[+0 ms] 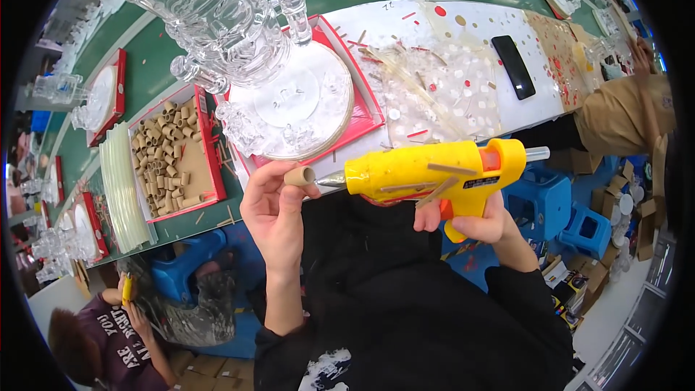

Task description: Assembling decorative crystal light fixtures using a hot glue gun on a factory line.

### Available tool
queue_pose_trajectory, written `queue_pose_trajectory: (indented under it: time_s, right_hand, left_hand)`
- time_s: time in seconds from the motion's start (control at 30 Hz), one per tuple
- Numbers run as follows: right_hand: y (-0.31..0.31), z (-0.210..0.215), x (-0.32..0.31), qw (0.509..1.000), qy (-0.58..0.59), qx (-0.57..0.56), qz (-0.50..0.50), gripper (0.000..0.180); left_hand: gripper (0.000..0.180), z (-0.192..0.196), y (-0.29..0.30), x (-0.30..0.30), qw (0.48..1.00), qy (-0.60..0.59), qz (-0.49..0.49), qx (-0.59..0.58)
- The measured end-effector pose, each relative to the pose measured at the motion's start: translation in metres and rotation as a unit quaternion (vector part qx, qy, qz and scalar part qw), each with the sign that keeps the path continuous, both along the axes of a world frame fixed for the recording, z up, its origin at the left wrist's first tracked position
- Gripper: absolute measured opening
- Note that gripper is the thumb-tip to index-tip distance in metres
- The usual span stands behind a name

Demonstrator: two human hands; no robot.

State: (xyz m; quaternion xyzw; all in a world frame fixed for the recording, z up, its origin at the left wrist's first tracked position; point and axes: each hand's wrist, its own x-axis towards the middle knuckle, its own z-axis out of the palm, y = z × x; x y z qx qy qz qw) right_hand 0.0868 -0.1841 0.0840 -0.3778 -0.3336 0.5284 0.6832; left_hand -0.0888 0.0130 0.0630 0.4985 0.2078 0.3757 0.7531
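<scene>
My left hand (pixel 275 210) pinches a short brown cardboard tube (pixel 299 176) between thumb and fingers. In my right hand (pixel 478 221) is a yellow hot glue gun (pixel 427 170), its fingers closed about the handle. The gun's metal nozzle points left and reaches the tube's open end; whether they touch I cannot tell. A clear glue stick (pixel 537 153) juts from the gun's back, and thin brown strips cling to its body. Just beyond my left hand, a round white board (pixel 293 112) bears clear plastic pieces and sits in a red tray (pixel 365 105).
Left of the board stand a box of cardboard tubes (pixel 168 156) and a bundle of glue sticks (pixel 119 188). A clear plastic structure (pixel 224 22) rises behind. Scraps (pixel 441 94) and a black phone (pixel 512 67) lie right. Other people sit lower left and far right, near blue stools (pixel 539 203).
</scene>
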Motion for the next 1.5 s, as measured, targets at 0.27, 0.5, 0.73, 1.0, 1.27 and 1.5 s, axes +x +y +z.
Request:
queue_pose_trajectory:
  time_s: [0.27, 0.5, 0.73, 1.0, 1.27, 1.5]
  right_hand:
    - [0.0003, -0.0008, -0.0046, 1.000, -0.020, -0.002, -0.006, 0.063]
    - [-0.0002, 0.0003, -0.0048, 1.000, -0.027, -0.006, 0.001, 0.063]
    - [0.0009, -0.0015, -0.0075, 1.000, -0.020, 0.010, -0.001, 0.063]
    - [0.0003, -0.0040, -0.0061, 0.999, -0.030, 0.009, -0.015, 0.062]
    - [-0.0041, -0.0066, -0.0071, 0.998, -0.058, -0.008, -0.031, 0.064]
    - [-0.0082, -0.0083, -0.0048, 0.997, -0.064, -0.018, -0.034, 0.064]
  left_hand:
    - [0.029, 0.0015, 0.0006, -0.0015, 1.000, -0.011, -0.013, 0.000]
    - [0.028, -0.0002, -0.0002, -0.0030, 1.000, -0.011, -0.021, 0.009]
    - [0.027, 0.0010, -0.0028, -0.0060, 1.000, -0.001, -0.020, 0.003]
    - [0.027, 0.0013, -0.0041, -0.0060, 0.999, -0.006, -0.026, 0.017]
    - [0.027, 0.0010, -0.0044, -0.0079, 0.999, -0.012, -0.021, 0.023]
    - [0.027, 0.0021, -0.0049, -0.0069, 0.999, -0.021, -0.025, 0.037]
